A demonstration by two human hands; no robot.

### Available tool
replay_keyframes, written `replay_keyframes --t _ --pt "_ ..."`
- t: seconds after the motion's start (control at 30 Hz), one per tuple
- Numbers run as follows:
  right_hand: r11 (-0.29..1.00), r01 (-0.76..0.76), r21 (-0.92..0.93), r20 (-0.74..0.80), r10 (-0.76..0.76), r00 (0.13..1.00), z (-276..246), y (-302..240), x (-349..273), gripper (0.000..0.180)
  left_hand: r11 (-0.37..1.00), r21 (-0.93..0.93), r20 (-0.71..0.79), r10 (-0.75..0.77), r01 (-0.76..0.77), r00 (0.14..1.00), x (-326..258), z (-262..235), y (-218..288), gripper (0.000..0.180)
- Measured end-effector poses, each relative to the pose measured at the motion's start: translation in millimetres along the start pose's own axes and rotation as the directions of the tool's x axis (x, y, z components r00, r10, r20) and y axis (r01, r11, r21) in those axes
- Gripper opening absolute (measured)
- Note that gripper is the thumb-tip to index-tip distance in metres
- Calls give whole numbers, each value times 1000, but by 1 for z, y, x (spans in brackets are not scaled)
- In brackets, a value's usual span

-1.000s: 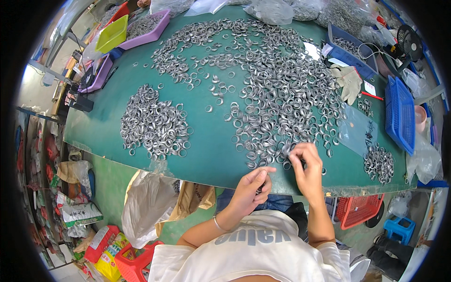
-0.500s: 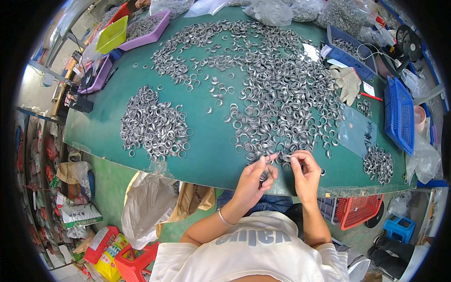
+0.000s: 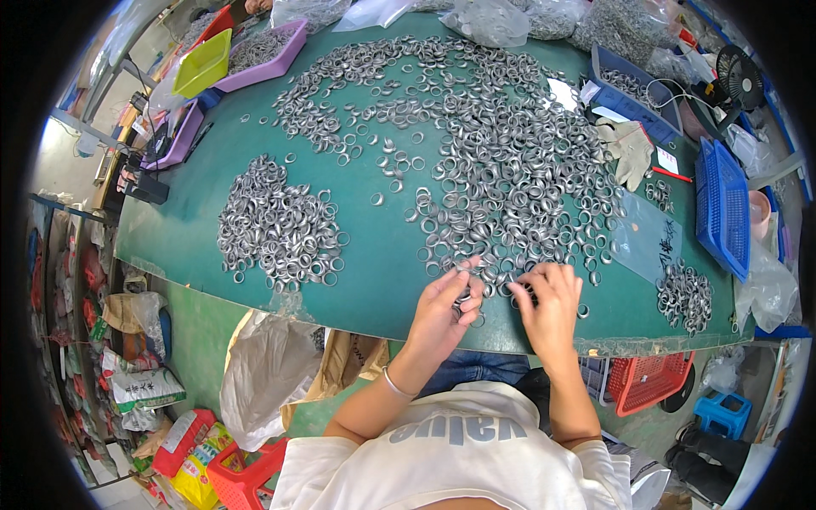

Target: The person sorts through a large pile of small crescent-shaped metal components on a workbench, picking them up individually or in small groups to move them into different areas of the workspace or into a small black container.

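Grey metal rings lie in a broad heap [image 3: 510, 170] over the middle and right of the green table [image 3: 374, 289]. At the heap's near edge, my left hand [image 3: 444, 308] is curled around several metal rings, some showing between thumb and fingers. Close by on the right, my right hand [image 3: 551, 308] bends down with thumb and fingertips on a metal ring at the heap's edge. Its fingers partly hide that ring. A separate pile of rings [image 3: 276, 225] sits to the left, and a smaller ring pile [image 3: 684, 297] to the far right.
Beside the heap on the right are a work glove [image 3: 627, 153], a red pen [image 3: 671, 174], a clear plastic bag [image 3: 642, 234] and a blue basket [image 3: 721, 208]. A blue bin [image 3: 633, 93] and fan [image 3: 739, 78] stand behind. Purple [image 3: 272, 55] and yellow-green trays [image 3: 202, 64] occupy the far left.
My left hand has shifted left and slightly down, still holding rings. My right hand has turned from a raised pinch to reach down onto the heap's near edge.
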State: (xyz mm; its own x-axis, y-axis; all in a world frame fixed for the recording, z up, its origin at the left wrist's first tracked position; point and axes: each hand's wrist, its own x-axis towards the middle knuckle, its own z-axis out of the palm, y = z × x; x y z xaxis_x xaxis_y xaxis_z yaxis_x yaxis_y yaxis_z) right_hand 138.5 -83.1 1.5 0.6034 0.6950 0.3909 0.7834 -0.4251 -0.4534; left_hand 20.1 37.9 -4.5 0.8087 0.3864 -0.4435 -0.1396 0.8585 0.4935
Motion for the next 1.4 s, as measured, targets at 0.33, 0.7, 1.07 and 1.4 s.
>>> replay_keyframes --t 0.33,0.7,1.07,1.4 --pt "813 -28 581 90 -30 995 -7 -7 -9 9 951 305 40 48 -58 998 -22 -9 -22 32" --pt "964 144 224 120 -174 977 -4 2 15 20 965 -102 325 -197 241 925 -20 -45 -29 24" --pt "602 -355 715 302 193 934 -7 -14 -22 8 984 175 35 25 -31 999 -32 -16 -34 23" --pt "990 115 80 127 -125 984 -13 0 -5 23 982 -33 179 -180 188 967 -29 -31 -26 22"
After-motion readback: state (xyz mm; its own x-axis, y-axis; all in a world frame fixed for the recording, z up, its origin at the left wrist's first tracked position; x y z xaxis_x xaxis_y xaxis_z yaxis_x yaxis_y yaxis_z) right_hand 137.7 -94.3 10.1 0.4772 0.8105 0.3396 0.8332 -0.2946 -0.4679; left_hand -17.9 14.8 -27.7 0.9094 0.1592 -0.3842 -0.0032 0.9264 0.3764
